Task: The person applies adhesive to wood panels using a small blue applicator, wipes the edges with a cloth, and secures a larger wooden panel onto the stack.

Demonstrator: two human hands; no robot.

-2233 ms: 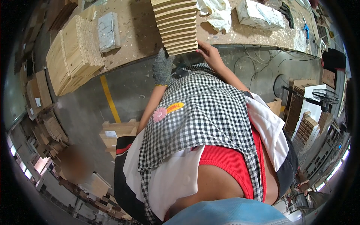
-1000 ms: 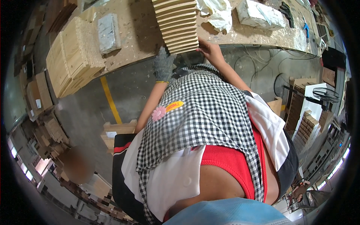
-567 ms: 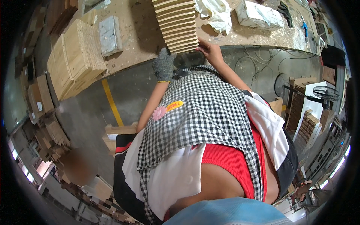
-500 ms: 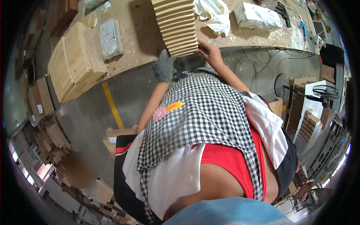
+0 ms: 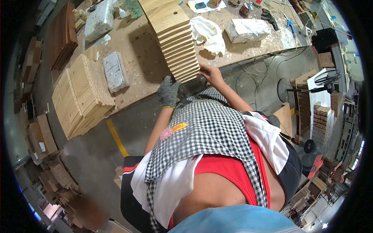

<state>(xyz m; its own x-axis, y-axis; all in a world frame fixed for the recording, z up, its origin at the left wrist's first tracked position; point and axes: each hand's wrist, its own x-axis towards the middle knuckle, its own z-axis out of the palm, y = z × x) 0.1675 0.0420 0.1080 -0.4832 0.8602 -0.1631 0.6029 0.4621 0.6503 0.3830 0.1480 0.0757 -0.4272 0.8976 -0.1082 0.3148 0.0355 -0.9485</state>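
Observation:
A tall stack of pale wooden boards (image 5: 179, 54) rests at the table's near edge, its layered edges facing me. The top board has a small dark hole. My left hand (image 5: 168, 92), in a grey knitted glove, is at the stack's near left corner with its fingers bent against the lowest boards. On the opposite side, my bare right hand (image 5: 212, 76) has thumb and fingers closed at the right edge of the lower boards. Both hands touch the stack from its two sides; the fingertips are partly hidden.
The worktable (image 5: 140, 85) also bears a second stack of pale boards (image 5: 79, 95), dark brown boards (image 5: 64, 35), wrapped white blocks (image 5: 115, 72) (image 5: 247, 31), a crumpled white cloth (image 5: 208, 35) and a black glove (image 5: 269, 18). Cables (image 5: 252, 73) hang below; a fan (image 5: 326, 79) stands right.
The view has tilted up, showing the stack's top and more of the table's far side. Both hands stay at the sides of the board stack.

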